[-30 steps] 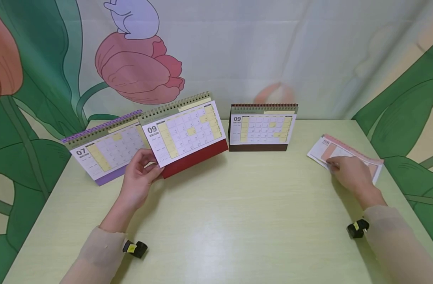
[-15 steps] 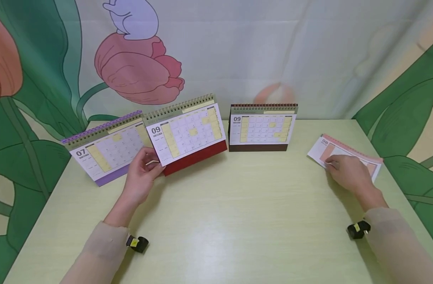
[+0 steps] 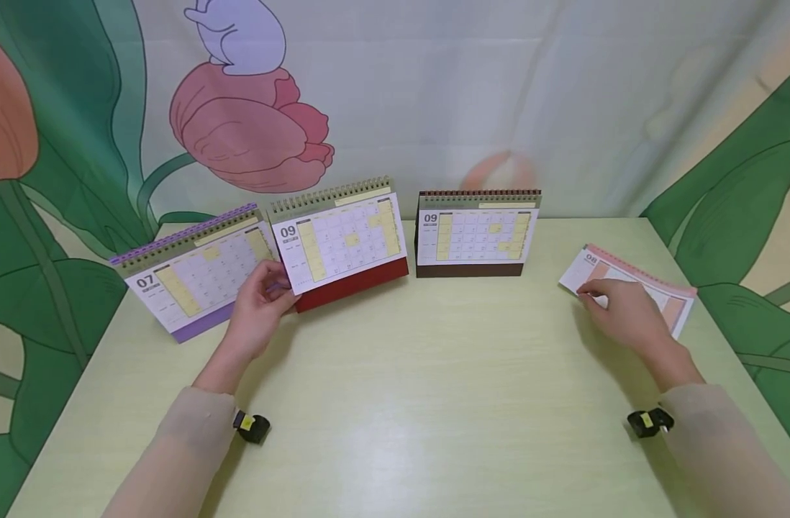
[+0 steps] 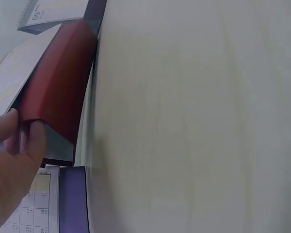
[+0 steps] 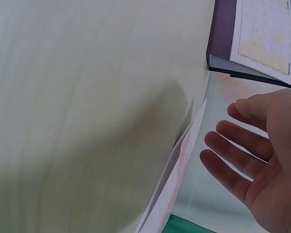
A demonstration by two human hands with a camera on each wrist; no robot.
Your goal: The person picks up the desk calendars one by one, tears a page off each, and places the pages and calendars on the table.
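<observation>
At the lower left corner of a desk calendar with a red base (image 3: pixel 352 284), my left hand (image 3: pixel 255 309) grips it, the thumb on the page side and fingers under the red edge (image 4: pixel 58 73). The calendar shows month 09 and leans with its right side higher in the head view. Just left of it, partly covered, stands a purple desk calendar (image 3: pixel 194 277) marked 07. My right hand (image 3: pixel 628 316) hovers over a pink desk calendar (image 3: pixel 596 270) lying flat. Its fingers (image 5: pixel 233 150) are loosely bent and hold nothing in the right wrist view.
A dark brown desk calendar (image 3: pixel 475 237) stands upright at the back, right of the red one. The pale wooden table (image 3: pixel 395 403) reaches back to a curtain (image 3: pixel 395 93) printed with flowers and leaves.
The red calendar has shifted back and lower in my left hand, closer to the tabletop and less tilted. My right hand has slid slightly left over the pink calendar.
</observation>
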